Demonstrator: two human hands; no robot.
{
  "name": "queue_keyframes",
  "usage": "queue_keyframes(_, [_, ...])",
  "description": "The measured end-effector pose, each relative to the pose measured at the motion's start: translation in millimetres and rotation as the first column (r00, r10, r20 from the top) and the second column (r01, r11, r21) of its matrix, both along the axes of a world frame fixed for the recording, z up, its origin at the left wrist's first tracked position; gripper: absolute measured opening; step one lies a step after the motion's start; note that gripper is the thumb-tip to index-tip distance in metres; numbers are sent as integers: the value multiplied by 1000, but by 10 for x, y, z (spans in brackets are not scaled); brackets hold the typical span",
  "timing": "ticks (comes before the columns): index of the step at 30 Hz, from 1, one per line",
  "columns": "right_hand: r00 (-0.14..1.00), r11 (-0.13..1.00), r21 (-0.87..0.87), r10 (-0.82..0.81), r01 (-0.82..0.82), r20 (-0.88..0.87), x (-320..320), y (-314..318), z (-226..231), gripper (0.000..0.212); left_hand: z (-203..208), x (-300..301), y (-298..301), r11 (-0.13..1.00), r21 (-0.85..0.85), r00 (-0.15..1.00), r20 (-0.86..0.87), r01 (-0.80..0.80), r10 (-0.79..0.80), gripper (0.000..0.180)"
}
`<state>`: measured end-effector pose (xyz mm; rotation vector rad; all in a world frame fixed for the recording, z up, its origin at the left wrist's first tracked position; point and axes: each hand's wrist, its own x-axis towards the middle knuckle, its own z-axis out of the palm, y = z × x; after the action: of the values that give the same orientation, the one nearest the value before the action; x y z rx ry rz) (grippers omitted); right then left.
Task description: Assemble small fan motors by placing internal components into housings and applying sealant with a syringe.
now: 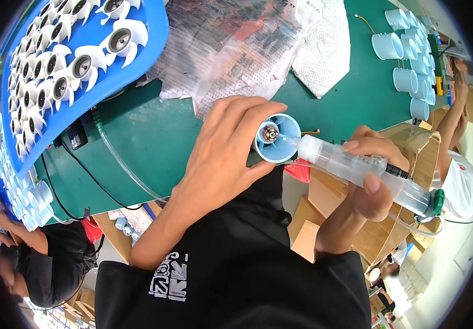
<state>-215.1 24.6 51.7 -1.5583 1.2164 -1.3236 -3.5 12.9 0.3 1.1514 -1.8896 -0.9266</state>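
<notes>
My left hand point(217, 145) is wrapped round a light-blue plastic cup-shaped housing point(287, 149), its mouth tilted toward me. Inside the housing sits a small round copper-wound core point(270, 134) on a central post. In my right hand point(376, 197) is a clear glue-dispensing syringe point(335, 159), gripped between fingers and thumb. The thin tip of this syringe reaches into the housing, close beside the core; whether it touches cannot be made out. A green cap point(438, 203) closes the syringe's rear end, where a clear tube joins.
A blue tray point(157, 33) of white fan impellers point(121, 41) stands at the far left. Plastic sheeting point(220, 49) lies across the green table point(138, 120). Light-blue housings point(387, 46) are grouped far right. Cardboard boxes point(401, 236) stand beside me. Co-workers sit on both sides.
</notes>
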Motion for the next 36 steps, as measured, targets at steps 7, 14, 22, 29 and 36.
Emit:
queue_keyframes(7, [999, 1000, -2, 24, -24, -22, 1, -26, 18, 50, -5, -2, -4, 1000, -11, 1000, 0, -15, 15, 60])
queue_keyframes(14, [999, 999, -10, 36, -36, -25, 8, -22, 19, 50, 19, 19, -12, 1000, -24, 999, 31, 19, -18, 63])
queue_keyframes(22, [999, 999, -19, 38, -38, -22, -5, 1, 17, 50, 18, 15, 13, 1000, -14, 999, 33, 23, -23, 63])
queue_keyframes(29, [997, 997, -21, 71, -71, -12, -32, -39, -1, 48, 7, 13, -42, 999, -12, 999, 36, 36, -36, 63])
queue_keyframes(36, [536, 957, 290, -240, -9, 809, -14, -10, -152, 35, -10, 76, 3, 1000, 13, 1000, 24, -14, 13, 56])
